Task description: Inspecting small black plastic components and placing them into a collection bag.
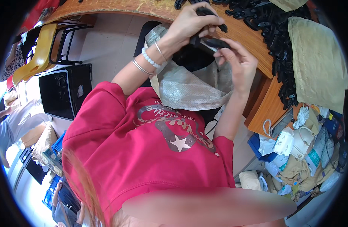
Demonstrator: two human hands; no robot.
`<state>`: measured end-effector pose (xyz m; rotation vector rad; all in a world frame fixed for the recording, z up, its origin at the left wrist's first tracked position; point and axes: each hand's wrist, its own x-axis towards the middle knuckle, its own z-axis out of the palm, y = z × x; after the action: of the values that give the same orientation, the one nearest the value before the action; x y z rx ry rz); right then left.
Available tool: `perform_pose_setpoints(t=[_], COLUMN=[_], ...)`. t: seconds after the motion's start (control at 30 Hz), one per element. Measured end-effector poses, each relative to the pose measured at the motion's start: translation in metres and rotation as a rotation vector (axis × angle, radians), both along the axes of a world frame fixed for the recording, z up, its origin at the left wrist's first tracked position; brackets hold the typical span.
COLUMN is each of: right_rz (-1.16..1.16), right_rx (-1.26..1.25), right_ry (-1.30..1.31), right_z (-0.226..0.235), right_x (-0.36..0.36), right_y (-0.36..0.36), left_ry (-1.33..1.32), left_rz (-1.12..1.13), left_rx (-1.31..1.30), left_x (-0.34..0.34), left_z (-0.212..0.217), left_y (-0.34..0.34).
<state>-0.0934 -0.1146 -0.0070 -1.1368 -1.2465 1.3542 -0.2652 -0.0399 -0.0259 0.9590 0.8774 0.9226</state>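
Observation:
My left hand [189,23], with bracelets at its wrist, is closed around a slim black plastic part [222,27] at the table's edge. Close beside it, my right hand [240,62] pinches another black plastic part [218,43] between thumb and fingers. The two parts are almost touching; I cannot tell whether they are joined. Below both hands a whitish woven sack [185,90] lies open-mouthed in my lap, its inside dark.
On the wooden table [248,47] a long heap of black plastic parts [274,41] runs along the right, beside a tan sack [318,64]. Bags and a blue crate [257,145] crowd the lower right. A yellow chair [43,53] and black box [66,90] stand left; people sit beyond.

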Motion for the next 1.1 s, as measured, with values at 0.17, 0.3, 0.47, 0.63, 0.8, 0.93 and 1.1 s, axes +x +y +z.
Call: perform_pose_setpoints(t=[0.17, 0.3, 0.47, 0.63, 0.8, 0.93, 1.1], right_rz=[-0.306, -0.324, -0.404, -0.391, -0.410, -0.345, -0.336], right_rx=[0.114, 0.085, 0.179, 0.156, 0.251, 0.246, 0.321], right_ry=[-0.015, -0.029, -0.157, -0.114, -0.111, -0.135, -0.234], right_z=[-0.012, -0.011, -0.006, -0.011, -0.006, -0.004, -0.016], right_x=[-0.009, -0.006, -0.010, -0.009, -0.011, -0.001, 0.006], right_y=[-0.001, -0.003, -0.006, -0.007, -0.002, 0.004, 0.003], left_ry=[0.160, 0.263, 0.462, 0.596, 0.537, 0.509, 0.481], left_rz=[0.079, -0.037, -0.155, -0.091, -0.094, -0.094, -0.075], left_rx=[0.054, 0.063, 0.448, 0.909, 0.900, 0.987, 0.975], left_x=[0.011, 0.010, 0.002, -0.002, -0.004, -0.006, -0.003], left_z=[0.015, 0.015, 0.018, 0.003, 0.004, 0.005, 0.000], left_y=[-0.018, -0.026, -0.029, -0.028, -0.024, -0.026, -0.026])
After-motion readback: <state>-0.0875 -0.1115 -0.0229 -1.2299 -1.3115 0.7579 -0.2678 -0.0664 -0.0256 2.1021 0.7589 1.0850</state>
